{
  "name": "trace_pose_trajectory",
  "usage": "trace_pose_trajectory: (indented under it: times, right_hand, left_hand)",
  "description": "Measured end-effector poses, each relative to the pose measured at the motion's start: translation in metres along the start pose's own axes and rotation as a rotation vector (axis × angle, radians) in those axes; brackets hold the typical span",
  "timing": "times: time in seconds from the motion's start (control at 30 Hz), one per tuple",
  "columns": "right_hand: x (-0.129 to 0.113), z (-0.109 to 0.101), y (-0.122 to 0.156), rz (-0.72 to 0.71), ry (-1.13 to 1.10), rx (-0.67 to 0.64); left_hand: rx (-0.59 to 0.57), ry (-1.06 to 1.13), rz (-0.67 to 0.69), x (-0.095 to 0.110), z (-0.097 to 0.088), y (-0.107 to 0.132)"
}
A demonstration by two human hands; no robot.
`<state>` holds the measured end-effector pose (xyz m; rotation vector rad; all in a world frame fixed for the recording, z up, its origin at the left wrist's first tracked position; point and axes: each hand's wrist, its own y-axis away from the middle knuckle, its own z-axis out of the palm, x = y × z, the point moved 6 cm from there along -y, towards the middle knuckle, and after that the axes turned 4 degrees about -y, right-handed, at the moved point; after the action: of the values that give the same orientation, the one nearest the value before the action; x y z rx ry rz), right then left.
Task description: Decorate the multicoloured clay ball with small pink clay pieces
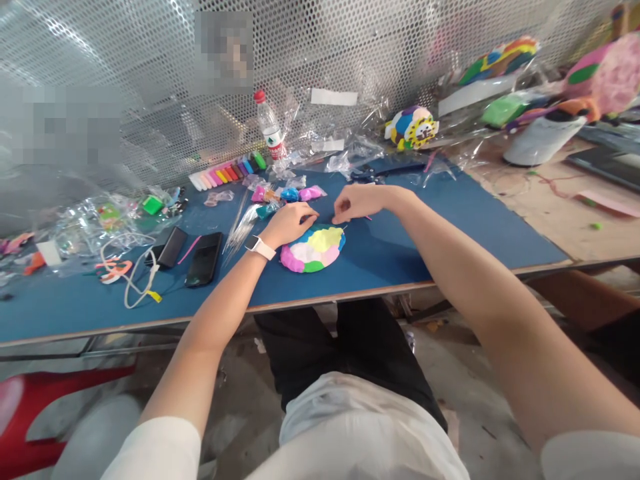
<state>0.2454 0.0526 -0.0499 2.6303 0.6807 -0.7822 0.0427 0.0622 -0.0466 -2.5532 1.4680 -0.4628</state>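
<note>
A flat oval craft piece (327, 241) covered in patches of yellow, white, pink, purple, green and blue clay lies on the blue table mat near its front edge. My left hand (289, 225), with a white watch on the wrist, is at the piece's upper left edge, its fingers curled into a pinch. Just beyond the upper right edge, my right hand (359, 203) is also pinched, fingertips down near the mat. Anything between the fingertips of either hand is too small to make out. Small bags of coloured clay (290, 194) lie behind my hands.
A red-capped bottle (273, 130) stands behind a row of coloured clay sticks (227, 172). Left are a phone (204, 260), a white cable (129, 283) and plastic wrappers. A lion-faced clay piece (413, 127) stands near the perforated metal panel (380, 60). A grey cup-like object (543, 140) is at right.
</note>
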Motion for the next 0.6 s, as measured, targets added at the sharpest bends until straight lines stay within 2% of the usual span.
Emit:
trace_pose_trajectory:
  times: [0.07, 0.13, 0.37, 0.47, 0.6]
  right_hand:
    - [0.001, 0.001, 0.006, 0.03, -0.072, -0.102]
    - [-0.001, 0.0, 0.011, 0.029, -0.121, -0.144]
    - [-0.007, 0.0, 0.012, -0.028, -0.141, -0.163]
    - [-0.017, -0.007, 0.014, -0.115, -0.242, -0.073]
    - [-0.031, -0.024, 0.018, -0.276, -0.395, 0.145]
  left_hand:
    - [-0.007, -0.01, -0.002, 0.0, 0.0, 0.0]
    - [-0.007, -0.01, 0.003, 0.001, -0.001, 0.0]
    - [0.01, 0.04, 0.01, 0.002, 0.0, 0.0]
    - [0.039, 0.141, -0.027, -0.004, 0.0, -0.001]
    - [0.059, 0.493, -0.191, -0.023, 0.003, -0.001]
